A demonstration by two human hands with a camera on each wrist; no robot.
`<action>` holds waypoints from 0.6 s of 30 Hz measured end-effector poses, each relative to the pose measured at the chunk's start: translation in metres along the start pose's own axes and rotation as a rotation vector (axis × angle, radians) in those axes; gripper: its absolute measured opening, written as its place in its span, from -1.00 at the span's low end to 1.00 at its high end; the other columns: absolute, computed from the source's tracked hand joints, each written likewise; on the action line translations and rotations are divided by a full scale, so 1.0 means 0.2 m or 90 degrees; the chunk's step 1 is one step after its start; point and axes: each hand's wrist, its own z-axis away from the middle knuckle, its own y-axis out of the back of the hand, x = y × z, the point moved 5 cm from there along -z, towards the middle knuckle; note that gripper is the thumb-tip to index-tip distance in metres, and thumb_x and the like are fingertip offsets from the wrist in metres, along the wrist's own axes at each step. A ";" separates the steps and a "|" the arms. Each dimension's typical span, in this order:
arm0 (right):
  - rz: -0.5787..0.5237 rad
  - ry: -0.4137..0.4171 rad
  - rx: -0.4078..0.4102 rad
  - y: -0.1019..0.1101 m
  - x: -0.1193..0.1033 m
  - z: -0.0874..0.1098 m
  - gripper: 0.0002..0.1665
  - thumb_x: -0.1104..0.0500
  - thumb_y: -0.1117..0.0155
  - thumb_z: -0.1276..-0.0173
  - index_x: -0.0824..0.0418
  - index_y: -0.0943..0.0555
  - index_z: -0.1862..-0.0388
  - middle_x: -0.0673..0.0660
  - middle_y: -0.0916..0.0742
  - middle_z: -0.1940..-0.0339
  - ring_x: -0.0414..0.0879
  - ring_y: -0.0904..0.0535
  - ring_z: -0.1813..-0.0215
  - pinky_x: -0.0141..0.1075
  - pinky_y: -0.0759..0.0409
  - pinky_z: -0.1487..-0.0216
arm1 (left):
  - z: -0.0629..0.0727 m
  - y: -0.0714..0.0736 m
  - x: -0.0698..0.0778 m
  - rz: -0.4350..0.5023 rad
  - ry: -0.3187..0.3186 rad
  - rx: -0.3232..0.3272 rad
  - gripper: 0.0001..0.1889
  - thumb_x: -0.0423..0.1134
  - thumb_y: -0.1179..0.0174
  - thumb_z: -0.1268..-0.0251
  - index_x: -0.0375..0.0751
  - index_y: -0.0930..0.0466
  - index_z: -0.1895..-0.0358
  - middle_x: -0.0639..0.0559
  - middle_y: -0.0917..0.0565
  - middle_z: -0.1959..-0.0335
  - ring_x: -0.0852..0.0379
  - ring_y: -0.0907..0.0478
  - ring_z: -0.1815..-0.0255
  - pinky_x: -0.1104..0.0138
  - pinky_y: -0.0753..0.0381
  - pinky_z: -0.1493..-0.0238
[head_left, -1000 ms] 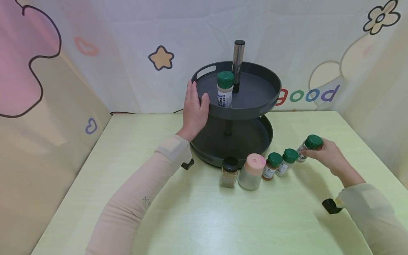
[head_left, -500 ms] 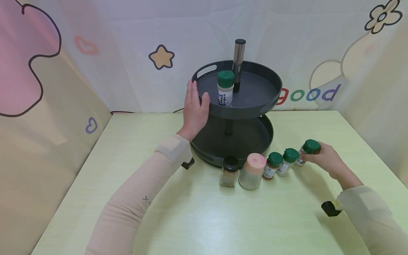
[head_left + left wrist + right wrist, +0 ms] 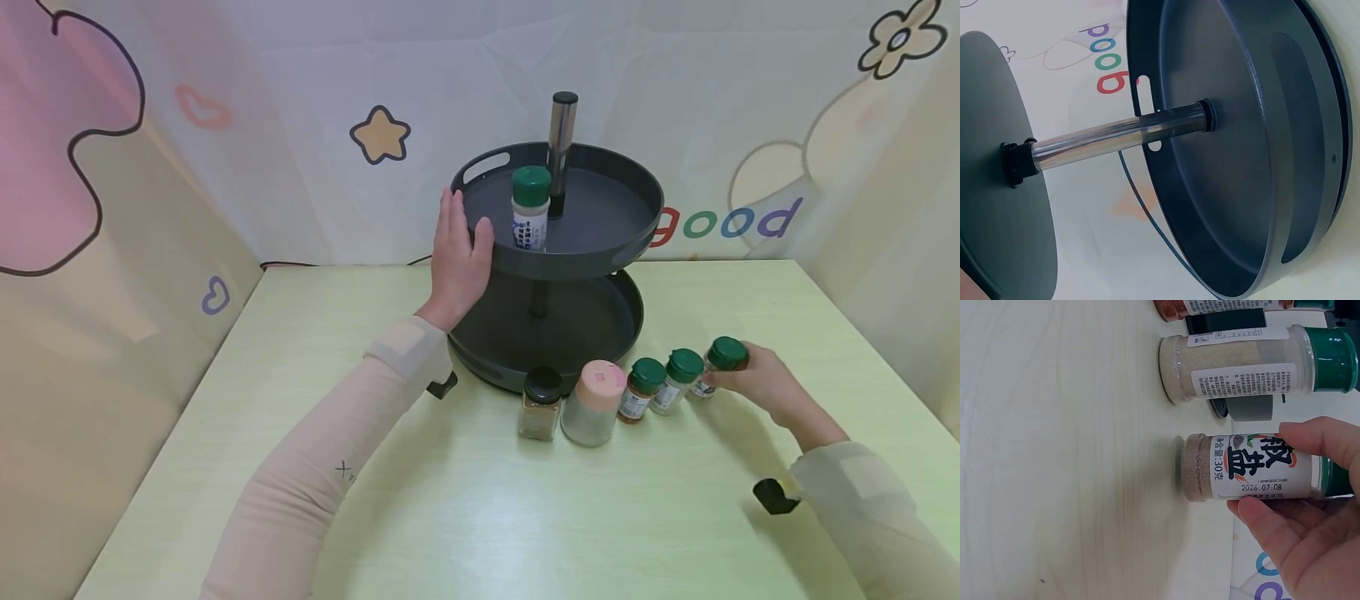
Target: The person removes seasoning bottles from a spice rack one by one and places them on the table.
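In the head view my left hand (image 3: 459, 262) rests with straight fingers against the left rim of a dark two-tier turntable rack (image 3: 577, 265). One green-capped seasoning bottle (image 3: 530, 208) stands on its upper tray; the left wrist view shows the lower tray (image 3: 1222, 144) and the metal post (image 3: 1116, 137). At the right, my right hand (image 3: 772, 385) grips another seasoning bottle (image 3: 1254, 465) with a green cap and a white label, thumb and fingers on opposite sides. Its base is close over the table, at the right end of a row of jars.
Beside the held bottle stand a green-capped bottle (image 3: 677, 382), a green-capped bottle with reddish contents (image 3: 640, 392), a pink-lidded jar (image 3: 592, 404) and a black-lidded square jar (image 3: 540, 406). They line the table (image 3: 465, 517) in front of the rack. A printed cloth (image 3: 300, 150) hangs behind.
My right hand has brought the held seasoning bottle left, down and nearer, closer to the row. The left hand keeps its place on the upper tray's rim.
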 end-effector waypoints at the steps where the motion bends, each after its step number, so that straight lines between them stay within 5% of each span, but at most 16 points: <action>1: 0.001 0.000 0.000 0.00 0.00 0.00 -0.44 0.05 -0.23 -0.12 0.44 -0.37 0.05 0.35 -0.57 0.08 -0.08 -0.47 0.12 0.03 -0.45 0.06 | 0.00 0.00 0.00 0.001 0.000 0.001 -0.35 0.07 0.33 -0.31 -0.11 0.19 -0.39 0.13 0.25 -0.44 0.21 0.26 -0.44 0.33 0.12 -0.38; 18: -0.004 0.008 0.001 -0.02 0.01 0.00 -0.50 0.09 -0.25 -0.12 0.42 -0.37 0.11 0.05 -0.60 0.27 -0.36 -0.44 0.28 -0.21 -0.46 0.13 | 0.00 0.00 0.00 0.001 0.000 -0.001 -0.36 0.03 0.31 -0.31 -0.14 0.18 -0.39 0.06 0.24 -0.44 0.17 0.25 -0.44 0.30 0.11 -0.39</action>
